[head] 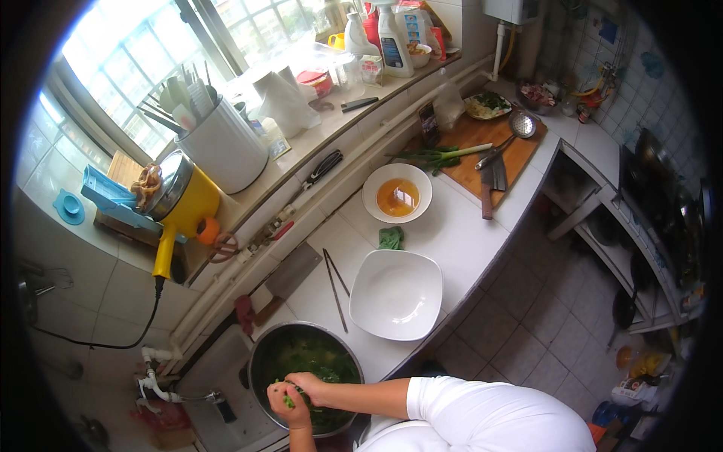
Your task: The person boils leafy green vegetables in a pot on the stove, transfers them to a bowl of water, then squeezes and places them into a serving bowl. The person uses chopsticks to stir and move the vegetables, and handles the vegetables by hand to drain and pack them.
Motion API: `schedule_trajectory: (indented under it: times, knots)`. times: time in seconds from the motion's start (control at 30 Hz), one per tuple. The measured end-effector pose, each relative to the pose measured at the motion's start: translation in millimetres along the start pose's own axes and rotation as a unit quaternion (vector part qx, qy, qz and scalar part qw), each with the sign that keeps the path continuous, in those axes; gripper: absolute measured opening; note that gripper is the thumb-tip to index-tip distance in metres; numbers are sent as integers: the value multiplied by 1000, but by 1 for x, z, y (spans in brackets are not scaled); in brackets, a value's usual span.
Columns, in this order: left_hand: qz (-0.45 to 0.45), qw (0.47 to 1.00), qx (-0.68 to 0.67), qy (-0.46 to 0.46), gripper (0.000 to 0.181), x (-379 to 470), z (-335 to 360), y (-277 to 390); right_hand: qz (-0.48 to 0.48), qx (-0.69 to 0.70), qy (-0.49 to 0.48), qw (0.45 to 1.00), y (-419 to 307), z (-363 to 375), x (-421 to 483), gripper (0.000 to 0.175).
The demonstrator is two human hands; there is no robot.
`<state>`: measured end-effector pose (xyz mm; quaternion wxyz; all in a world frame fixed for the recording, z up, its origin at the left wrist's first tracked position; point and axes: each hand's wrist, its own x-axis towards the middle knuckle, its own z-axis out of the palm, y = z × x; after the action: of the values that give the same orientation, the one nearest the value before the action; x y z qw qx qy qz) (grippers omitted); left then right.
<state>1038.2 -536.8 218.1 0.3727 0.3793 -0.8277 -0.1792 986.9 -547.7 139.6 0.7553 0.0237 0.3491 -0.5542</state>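
Observation:
My left hand [289, 404] and my right hand [308, 386] are clasped together around a bunch of leafy greens [288, 401]. Bits of green show between the fingers; the rest is hidden by my hands. They are over the near left part of a round metal basin [351, 351], where more greens [316, 350] lie in greenish water. To the upper right of the basin stands a squarish white bowl [395, 294] with nothing in it. A pair of chopsticks [337, 291] lies on the white tiled counter between this bowl and a cleaver [294, 271].
A sink [212, 367] with a faucet [181, 397] adjoins the basin. Farther along sit a green cloth [391, 238], a bowl of orange-yellow liquid [398, 198] and a cutting board [460, 178] bearing scallions [452, 152], a knife [493, 178] and a slotted ladle [521, 125].

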Motion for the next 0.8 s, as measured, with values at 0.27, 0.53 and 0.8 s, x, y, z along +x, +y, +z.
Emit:
schedule_trajectory:
  times: [0.27,0.53,0.8]
  knots:
    - [-445,597,-631,217,48,-5,-23,2,-306,-391,17,868,-11,31,-22,20]
    - [-411,575,-708,2,44,-7,-23,-3,-459,-604,-101,644,-21,50,-64,29]
    - [-428,484,-763,-13,41,-9,-27,-47,-680,-540,-127,479,-32,49,-71,15]
